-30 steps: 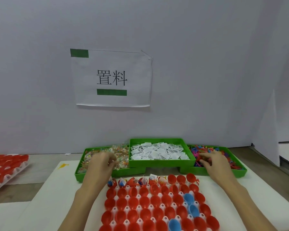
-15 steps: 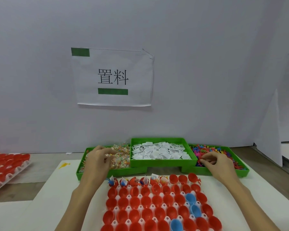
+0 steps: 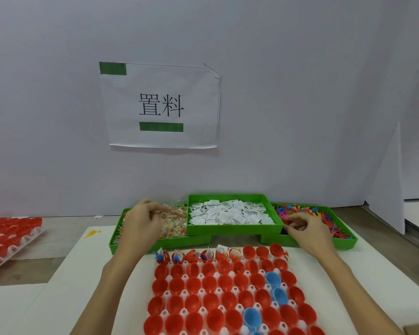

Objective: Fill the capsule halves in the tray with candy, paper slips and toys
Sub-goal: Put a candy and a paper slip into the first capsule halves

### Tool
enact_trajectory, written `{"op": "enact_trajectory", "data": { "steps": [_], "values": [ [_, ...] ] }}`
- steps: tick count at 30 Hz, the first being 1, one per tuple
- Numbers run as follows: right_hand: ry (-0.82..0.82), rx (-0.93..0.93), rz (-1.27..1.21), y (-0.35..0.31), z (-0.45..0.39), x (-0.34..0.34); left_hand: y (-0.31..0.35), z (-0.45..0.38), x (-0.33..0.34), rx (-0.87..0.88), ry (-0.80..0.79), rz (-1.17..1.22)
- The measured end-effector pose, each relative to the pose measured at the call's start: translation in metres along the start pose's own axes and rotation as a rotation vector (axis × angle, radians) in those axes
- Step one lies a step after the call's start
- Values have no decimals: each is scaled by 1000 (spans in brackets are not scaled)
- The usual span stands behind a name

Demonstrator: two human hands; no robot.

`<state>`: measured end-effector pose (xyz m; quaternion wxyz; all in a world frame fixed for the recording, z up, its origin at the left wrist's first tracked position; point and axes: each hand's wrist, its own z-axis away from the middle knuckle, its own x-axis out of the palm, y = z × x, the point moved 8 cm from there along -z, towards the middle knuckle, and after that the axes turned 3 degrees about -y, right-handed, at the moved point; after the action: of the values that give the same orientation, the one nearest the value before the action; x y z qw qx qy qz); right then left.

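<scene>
Since the earlier frames the hands had shifted only a little: the left hand point(image 3: 143, 223) had eased back over the candy bin point(image 3: 172, 223) with its fingers curled, seemingly pinching wrapped candy, though what lay in the pinch was too small to make out. The right hand point(image 3: 305, 226) sat at the near left corner of the toy bin point(image 3: 324, 218), fingers curled as if picking up a small toy; whether it held one I could not tell.

Just in front of the hands, the capsule tray point(image 3: 225, 293) lay at the near middle of the tabletop point(image 3: 78, 262). Only about six red halves at the left of its far row showed candy, slips and toys poking out. By my judgement the job had barely begun: the remaining far-row halves and every nearer row, including a few blue halves point(image 3: 272, 279), looked empty.

Between the two side bins stood the slip bin point(image 3: 230, 213), heaped with white paper slips. A white sheet covered the tabletop, with a yellow smear near its far left corner. Another tray of red halves point(image 3: 7, 235) sat at the left edge. Behind rose a pale wall with a taped paper sign point(image 3: 161, 106).
</scene>
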<state>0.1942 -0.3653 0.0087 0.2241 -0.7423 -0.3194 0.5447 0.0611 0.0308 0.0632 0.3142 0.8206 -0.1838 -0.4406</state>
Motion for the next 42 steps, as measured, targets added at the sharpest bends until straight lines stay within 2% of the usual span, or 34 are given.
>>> {"op": "enact_trajectory", "data": {
  "steps": [3,7,10,14,18,21,24,26,29,35,39,42],
  "values": [
    [46,25,7,1,2,-1,7,1,0,7,-14,56],
    [30,12,7,1,2,2,16,3,2,17,-45,110],
    [59,12,-81,2,1,-3,21,3,4,43,-56,107],
    [181,36,-182,1,1,-21,25,7,3,43,-56,180],
    [246,11,-306,-25,8,-40,31,12,6,8,-125,359],
    [136,-24,-532,-71,19,-50,55,18,4,22,-165,547],
    [-79,-129,-832,-141,44,-62,89,25,-6,28,-171,702],
    [-214,-180,-901,-182,65,-68,112,32,-14,58,-186,772],
    [-301,-244,-856,-222,91,-73,145,44,-22,146,-251,849],
    [-153,-320,-622,-231,105,-82,166,58,-35,242,-194,832],
    [-169,-337,-607,-231,105,-78,163,58,-37,233,-149,889],
    [-168,-361,-602,-233,105,-70,161,58,-35,243,-134,844]
  ]
}}
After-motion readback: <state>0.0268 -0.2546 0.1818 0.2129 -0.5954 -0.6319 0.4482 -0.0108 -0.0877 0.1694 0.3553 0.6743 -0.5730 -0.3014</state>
